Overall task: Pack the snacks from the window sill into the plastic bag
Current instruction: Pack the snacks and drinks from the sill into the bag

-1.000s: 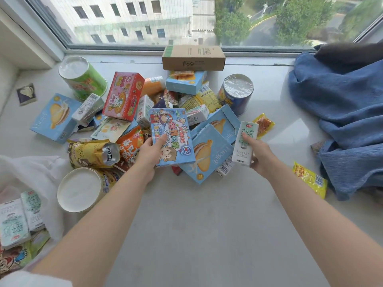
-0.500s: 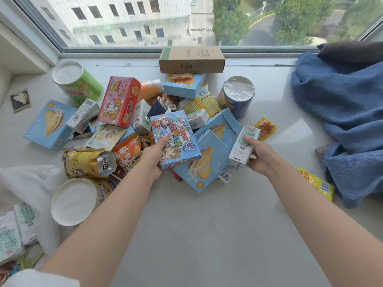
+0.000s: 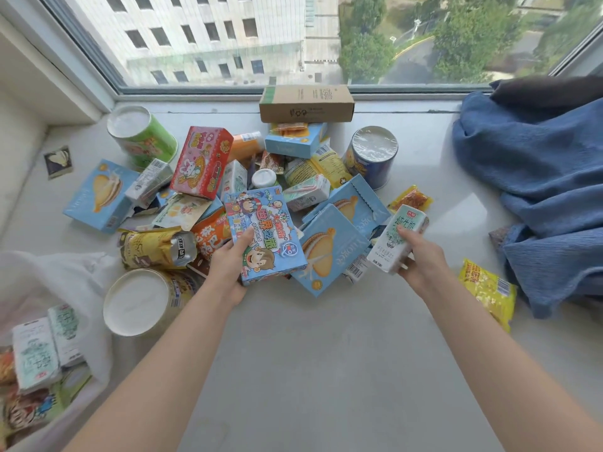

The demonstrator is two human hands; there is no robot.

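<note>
A heap of snacks covers the window sill [image 3: 326, 353]: boxes, cans, packets and cartons. My left hand [image 3: 230, 269] grips a blue cartoon box [image 3: 261, 233] by its near left corner, lifted above the pile. My right hand [image 3: 421, 256] holds a white and green milk carton [image 3: 396, 238], tilted, to the right of the heap. The white plastic bag [image 3: 49, 278] lies open at the lower left, with several cartons and packets inside. Light blue cake boxes [image 3: 326, 252] lie between my hands.
A blue cloth [image 3: 538, 190] is bunched at the right, with a yellow packet [image 3: 487, 288] beside it. A brown cardboard box [image 3: 306, 104] stands against the window. A gold can [image 3: 146, 301], a green can [image 3: 140, 133] and a blue can [image 3: 373, 154] ring the pile.
Both hands have drawn back toward me and risen slightly. The cartoon box has come up off the pile in my left hand, and the milk carton has tilted in my right.
</note>
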